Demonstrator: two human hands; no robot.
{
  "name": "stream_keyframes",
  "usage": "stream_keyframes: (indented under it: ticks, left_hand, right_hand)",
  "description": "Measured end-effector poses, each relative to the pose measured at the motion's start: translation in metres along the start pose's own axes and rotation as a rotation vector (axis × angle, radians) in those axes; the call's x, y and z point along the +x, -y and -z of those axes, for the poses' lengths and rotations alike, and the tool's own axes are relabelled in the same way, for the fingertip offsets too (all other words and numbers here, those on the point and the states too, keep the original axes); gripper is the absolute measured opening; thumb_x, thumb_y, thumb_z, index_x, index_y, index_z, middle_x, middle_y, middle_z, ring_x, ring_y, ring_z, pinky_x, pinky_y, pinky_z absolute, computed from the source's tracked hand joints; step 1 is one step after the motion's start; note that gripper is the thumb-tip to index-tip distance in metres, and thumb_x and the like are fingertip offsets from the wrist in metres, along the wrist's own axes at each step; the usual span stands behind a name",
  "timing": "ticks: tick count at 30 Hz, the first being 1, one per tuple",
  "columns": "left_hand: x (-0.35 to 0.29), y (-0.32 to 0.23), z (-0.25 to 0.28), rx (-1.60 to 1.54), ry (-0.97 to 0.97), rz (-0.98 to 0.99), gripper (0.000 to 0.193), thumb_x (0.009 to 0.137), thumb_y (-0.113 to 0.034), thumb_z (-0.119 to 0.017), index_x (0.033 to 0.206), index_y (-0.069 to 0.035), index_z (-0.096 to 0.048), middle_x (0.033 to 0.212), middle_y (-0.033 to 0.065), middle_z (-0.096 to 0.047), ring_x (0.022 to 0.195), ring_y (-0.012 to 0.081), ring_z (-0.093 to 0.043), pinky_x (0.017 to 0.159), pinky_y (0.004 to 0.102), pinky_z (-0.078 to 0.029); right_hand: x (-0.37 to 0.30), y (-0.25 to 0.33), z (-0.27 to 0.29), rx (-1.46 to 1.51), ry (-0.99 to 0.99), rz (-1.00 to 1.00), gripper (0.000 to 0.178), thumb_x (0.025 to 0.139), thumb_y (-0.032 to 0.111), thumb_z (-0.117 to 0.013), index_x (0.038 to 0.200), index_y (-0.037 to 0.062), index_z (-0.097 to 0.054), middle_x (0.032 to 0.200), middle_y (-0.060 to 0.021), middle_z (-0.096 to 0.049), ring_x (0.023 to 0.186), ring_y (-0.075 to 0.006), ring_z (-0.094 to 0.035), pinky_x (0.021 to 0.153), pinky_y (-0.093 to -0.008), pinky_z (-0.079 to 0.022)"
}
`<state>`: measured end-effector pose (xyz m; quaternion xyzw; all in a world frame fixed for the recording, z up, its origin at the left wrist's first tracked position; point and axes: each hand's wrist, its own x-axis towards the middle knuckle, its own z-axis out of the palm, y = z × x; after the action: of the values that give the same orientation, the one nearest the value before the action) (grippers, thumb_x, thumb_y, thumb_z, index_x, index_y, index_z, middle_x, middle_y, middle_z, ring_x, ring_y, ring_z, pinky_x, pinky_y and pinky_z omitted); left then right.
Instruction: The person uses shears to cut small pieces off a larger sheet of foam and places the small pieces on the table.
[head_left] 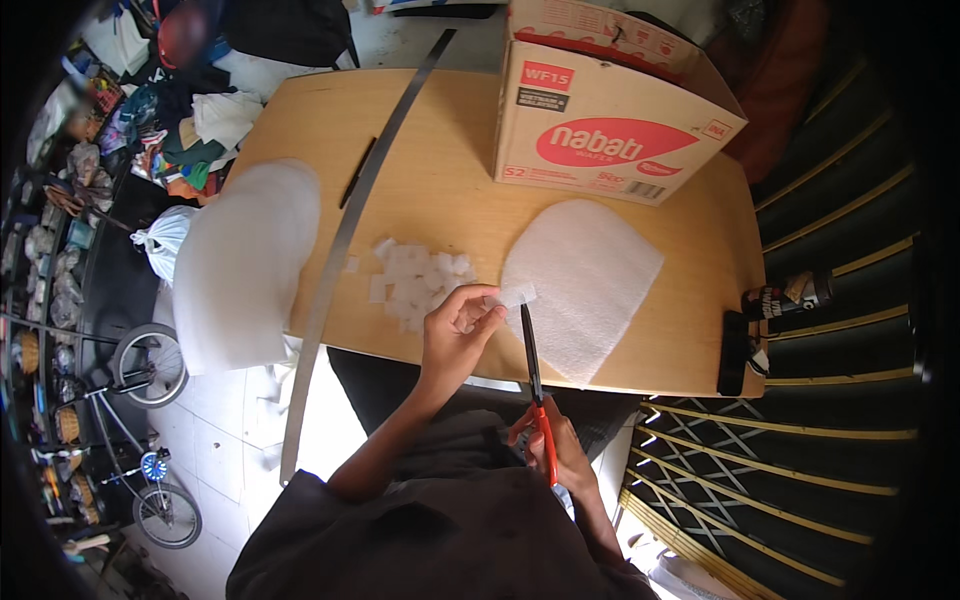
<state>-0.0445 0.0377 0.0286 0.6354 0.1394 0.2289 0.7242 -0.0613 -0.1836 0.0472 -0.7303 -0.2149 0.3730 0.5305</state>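
My left hand (458, 328) pinches a small white foam piece (519, 294) between thumb and fingertips above the table. A pair of scissors (531, 352) with dark blades and red-orange handles is gripped in my right hand (565, 445), close to my body. The blades look nearly together and point away from me, their tips at the lower edge of the piece. Beside my left hand lies a heap of small cut white pieces (408, 284). A larger white foam sheet (590, 290) with a curved far edge rests to the right, partly behind the held piece.
A long metal ruler (370, 190) crosses the wooden table (450, 130), jutting past its edges. Near it lies a thin dark tool (357, 172). White foam sheeting (245, 270) hangs over the left edge. A cardboard box (600, 125) stands far right; a phone (733, 352) lies at the right edge.
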Motion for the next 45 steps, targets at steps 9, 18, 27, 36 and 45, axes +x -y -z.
stream_keyframes:
  ticks: [9, 18, 27, 36, 45]
  left_hand:
    - [-0.009, -0.001, 0.04, -0.083, -0.101, 0.117, 0.024, 0.092, -0.006, -0.069, 0.115, -0.002, -0.064, 0.089, -0.0007, -0.064, 0.079, 0.0043, -0.058, 0.068, 0.0227, -0.047]
    - [-0.004, -0.016, 0.057, -0.078, -0.195, 0.126, 0.026, 0.091, -0.004, -0.07, 0.116, -0.001, -0.063, 0.094, 0.0018, -0.065, 0.077, 0.004, -0.058, 0.069, 0.0227, -0.051]
    - [-0.012, -0.016, 0.057, 0.043, -0.067, 0.091, 0.026, 0.089, 0.001, -0.071, 0.114, 0.001, -0.064, 0.091, 0.0009, -0.065, 0.073, 0.0016, -0.054, 0.064, 0.0181, -0.041]
    - [-0.009, -0.015, 0.057, 0.077, -0.051, 0.038, 0.024, 0.088, 0.001, -0.071, 0.111, 0.001, -0.067, 0.083, -0.0029, -0.062, 0.066, 0.0009, -0.044, 0.059, 0.0181, -0.035]
    - [0.005, -0.01, 0.066, 0.529, -0.109, -0.209, 0.023, 0.082, -0.003, -0.075, 0.105, -0.006, -0.071, 0.086, 0.0012, -0.065, 0.073, 0.0142, -0.05, 0.069, 0.0286, -0.042]
  right_hand:
    - [0.029, 0.019, -0.023, -0.173, 0.119, 0.095, 0.047, 0.098, 0.043, -0.054, 0.101, -0.0028, -0.041, 0.075, -0.0136, -0.062, 0.07, -0.0336, -0.066, 0.067, -0.0411, -0.051]
    - [0.032, 0.035, -0.023, -0.195, 0.183, 0.055, 0.038, 0.094, 0.031, -0.06, 0.102, -0.0015, -0.043, 0.077, -0.013, -0.064, 0.076, -0.0344, -0.068, 0.072, -0.0407, -0.052]
    - [0.04, 0.031, -0.031, -0.158, 0.111, 0.066, 0.054, 0.093, 0.052, -0.052, 0.099, -0.0013, -0.047, 0.073, -0.0106, -0.064, 0.058, -0.0233, -0.064, 0.055, -0.0339, -0.049]
    - [0.039, 0.036, -0.033, -0.167, -0.002, -0.093, 0.019, 0.092, 0.013, -0.067, 0.087, -0.002, -0.057, 0.059, -0.0108, -0.063, 0.055, -0.0248, -0.067, 0.054, -0.0346, -0.051]
    - [0.033, 0.014, -0.011, -0.125, -0.209, 0.05, 0.033, 0.094, 0.028, -0.067, 0.09, -0.0028, -0.056, 0.062, -0.0128, -0.063, 0.052, -0.0211, -0.062, 0.051, -0.032, -0.047]
